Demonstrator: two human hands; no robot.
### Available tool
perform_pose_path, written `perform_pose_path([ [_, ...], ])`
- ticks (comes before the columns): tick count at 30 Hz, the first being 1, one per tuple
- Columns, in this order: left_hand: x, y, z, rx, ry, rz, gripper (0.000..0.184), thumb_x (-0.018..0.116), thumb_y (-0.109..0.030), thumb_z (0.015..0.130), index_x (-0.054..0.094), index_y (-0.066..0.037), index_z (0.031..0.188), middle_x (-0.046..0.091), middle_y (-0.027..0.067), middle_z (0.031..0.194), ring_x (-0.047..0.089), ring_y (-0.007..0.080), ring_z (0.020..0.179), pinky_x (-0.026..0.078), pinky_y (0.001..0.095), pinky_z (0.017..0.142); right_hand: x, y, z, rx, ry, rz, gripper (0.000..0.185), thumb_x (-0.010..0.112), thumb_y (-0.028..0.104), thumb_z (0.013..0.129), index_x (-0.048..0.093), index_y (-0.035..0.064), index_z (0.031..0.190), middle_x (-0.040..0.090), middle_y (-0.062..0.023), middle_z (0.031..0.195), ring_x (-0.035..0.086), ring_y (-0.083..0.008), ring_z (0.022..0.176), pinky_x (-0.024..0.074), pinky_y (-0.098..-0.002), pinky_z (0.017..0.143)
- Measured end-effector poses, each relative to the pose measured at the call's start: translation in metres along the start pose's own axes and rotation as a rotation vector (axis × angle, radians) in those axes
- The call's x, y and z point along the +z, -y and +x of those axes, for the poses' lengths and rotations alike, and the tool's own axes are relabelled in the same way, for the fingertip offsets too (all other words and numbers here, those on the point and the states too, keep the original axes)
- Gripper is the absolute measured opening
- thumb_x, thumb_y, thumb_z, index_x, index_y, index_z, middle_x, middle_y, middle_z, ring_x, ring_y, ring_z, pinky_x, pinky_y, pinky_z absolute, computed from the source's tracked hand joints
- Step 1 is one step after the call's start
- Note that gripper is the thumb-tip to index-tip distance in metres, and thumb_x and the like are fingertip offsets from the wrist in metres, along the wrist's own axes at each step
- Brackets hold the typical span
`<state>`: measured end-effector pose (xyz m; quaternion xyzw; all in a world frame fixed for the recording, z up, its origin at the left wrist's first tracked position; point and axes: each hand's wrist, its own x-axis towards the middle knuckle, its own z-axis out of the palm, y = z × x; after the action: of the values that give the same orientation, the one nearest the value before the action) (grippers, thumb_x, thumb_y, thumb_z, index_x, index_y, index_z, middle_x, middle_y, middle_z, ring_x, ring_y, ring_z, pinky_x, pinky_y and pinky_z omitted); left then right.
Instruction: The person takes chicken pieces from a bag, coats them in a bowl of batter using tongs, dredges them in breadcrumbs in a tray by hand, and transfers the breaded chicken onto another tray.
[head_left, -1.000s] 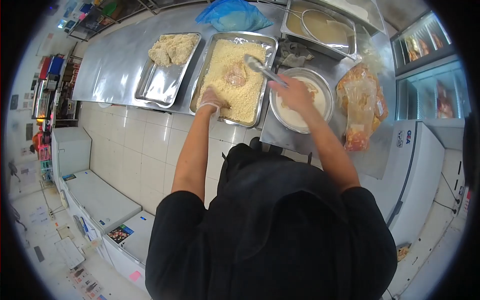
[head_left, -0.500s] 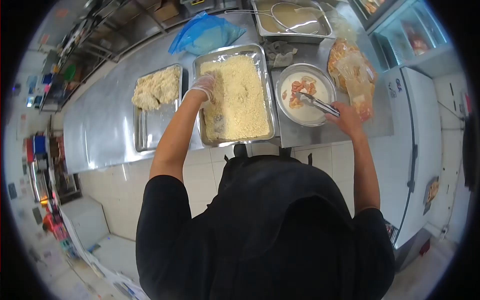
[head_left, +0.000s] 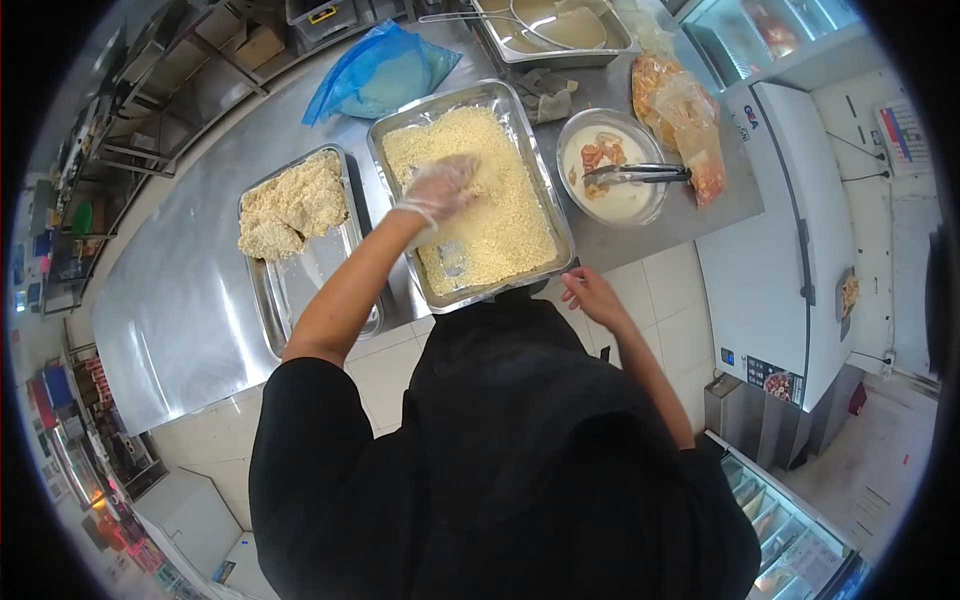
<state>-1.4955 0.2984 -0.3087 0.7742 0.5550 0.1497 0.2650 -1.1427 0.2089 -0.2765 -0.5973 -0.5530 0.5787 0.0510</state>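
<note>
- So, coated pieces (head_left: 290, 207) piled in the left tray (head_left: 318, 262)
- gloved left hand (head_left: 445, 190) in the crumb tray (head_left: 523, 140), fingers too blurry to tell
- right hand (head_left: 593, 296) near its corner, fingers loosely curled
- tongs (head_left: 642, 173) lying across the bowl (head_left: 655, 206), tips by the meat (head_left: 602, 152)

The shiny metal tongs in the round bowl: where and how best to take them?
Probably grip the tongs by the handle end, coming from the person's right: it juts past the bowl's rim, while the tips reach the pinkish pieces.

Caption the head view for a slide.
Gloved left hand over a tray of crumbs, tongs in a bowl of white liquid.
</note>
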Motion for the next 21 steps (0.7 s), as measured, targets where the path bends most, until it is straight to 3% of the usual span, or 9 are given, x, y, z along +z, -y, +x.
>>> perform_pose_path([
  [1, 0.013, -0.004, -0.002, 0.042, -0.033, 0.343, 0.076, 0.059, -0.044, 0.09, 0.031, -0.002, 0.148, 0.029, 0.0198, 0.154, 0.027, 0.0314, 0.143, 0.022, 0.0406, 0.118, 0.01, 0.0, 0.003, 0.041, -0.02, 0.093, 0.042, 0.055, 0.036, 0.098, 0.051, -0.0017, 0.116, 0.068, -0.0138, 0.084, 0.064, -0.0162, 0.066, 0.0506, -0.0283, 0.061],
  [2, 0.026, -0.008, -0.01, 0.04, -0.041, 0.348, 0.076, 0.059, -0.044, 0.09, 0.031, -0.002, 0.148, 0.029, 0.0198, 0.154, 0.027, 0.0314, 0.143, 0.022, 0.0406, 0.118, 0.019, 0.0, 0.007, 0.032, -0.02, 0.089, 0.042, 0.055, 0.036, 0.098, 0.051, -0.0017, 0.116, 0.068, -0.0138, 0.084, 0.064, -0.0162, 0.066, 0.0506, -0.0283, 0.061],
  [4, 0.05, -0.022, -0.032, 0.219, -0.001, 0.363, 0.084, 0.039, -0.06, 0.094, 0.018, -0.002, 0.152, 0.014, 0.021, 0.158, 0.011, 0.0332, 0.148, 0.01, 0.0431, 0.12, 0.03, -0.002, 0.014, 0.026, -0.045, 0.403, 0.041, 0.053, 0.035, 0.099, 0.042, 0.0012, 0.118, 0.068, -0.0146, 0.083, 0.063, -0.0154, 0.063, 0.05, -0.0286, 0.059],
  [8, 0.023, -0.049, -0.036, 0.306, 0.271, 0.219, 0.092, 0.041, -0.063, 0.092, 0.014, 0.001, 0.152, 0.011, 0.0247, 0.158, 0.008, 0.0355, 0.148, 0.006, 0.0431, 0.12, 0.036, 0.004, 0.026, 0.005, -0.227, 0.506, 0.037, 0.054, 0.032, 0.098, 0.038, 0.0018, 0.114, 0.064, -0.0155, 0.091, 0.066, -0.0176, 0.066, 0.0509, -0.0273, 0.058],
  [10, 0.031, -0.032, 0.002, 0.139, -0.079, 0.387, 0.098, 0.042, -0.066, 0.09, 0.015, 0.006, 0.15, 0.011, 0.0268, 0.157, 0.008, 0.0357, 0.148, 0.007, 0.0433, 0.12, 0.035, 0.007, 0.028, -0.018, -0.242, 0.473, 0.036, 0.054, 0.03, 0.098, 0.037, 0.0023, 0.113, 0.063, -0.0155, 0.092, 0.066, -0.0186, 0.066, 0.0513, -0.0275, 0.058],
  [12, 0.028, -0.024, 0.015, 0.018, -0.015, 0.37, 0.103, 0.042, -0.069, 0.087, 0.016, 0.01, 0.148, 0.012, 0.028, 0.156, 0.008, 0.0379, 0.147, 0.008, 0.0444, 0.12, 0.04, 0.007, 0.036, -0.032, -0.253, 0.453, 0.034, 0.055, 0.028, 0.098, 0.036, 0.0028, 0.112, 0.061, -0.0155, 0.093, 0.067, -0.0196, 0.066, 0.0518, -0.0277, 0.057],
  [14, 0.039, -0.028, 0.007, -0.099, -0.105, 0.395, 0.108, 0.044, -0.073, 0.083, 0.018, 0.01, 0.148, 0.012, 0.0278, 0.156, 0.008, 0.0401, 0.147, 0.007, 0.0456, 0.12, 0.035, -0.001, 0.035, -0.017, -0.22, 0.544, 0.03, 0.055, 0.026, 0.098, 0.035, 0.0055, 0.109, 0.06, -0.0145, 0.091, 0.066, -0.0204, 0.064, 0.0522, -0.0284, 0.056],
  [17, 0.032, -0.019, 0.01, -0.164, -0.023, 0.322, 0.112, 0.046, -0.075, 0.081, 0.018, 0.01, 0.148, 0.01, 0.0277, 0.157, 0.007, 0.0409, 0.147, 0.005, 0.0473, 0.119, 0.031, -0.004, 0.037, -0.026, -0.172, 0.523, 0.029, 0.055, 0.025, 0.098, 0.034, 0.0072, 0.107, 0.059, -0.0133, 0.089, 0.066, -0.021, 0.063, 0.0525, -0.0288, 0.054],
  [21, 0.02, -0.025, 0.041, -0.146, -0.092, 0.276, 0.109, 0.053, -0.069, 0.081, 0.015, 0.008, 0.149, 0.01, 0.0276, 0.157, 0.007, 0.0405, 0.147, 0.006, 0.0478, 0.119, 0.03, 0.007, 0.032, 0.041, -0.168, 0.504, 0.029, 0.055, 0.028, 0.099, 0.039, 0.0058, 0.109, 0.062, -0.0104, 0.089, 0.066, -0.0172, 0.066, 0.0515, -0.0269, 0.06],
])
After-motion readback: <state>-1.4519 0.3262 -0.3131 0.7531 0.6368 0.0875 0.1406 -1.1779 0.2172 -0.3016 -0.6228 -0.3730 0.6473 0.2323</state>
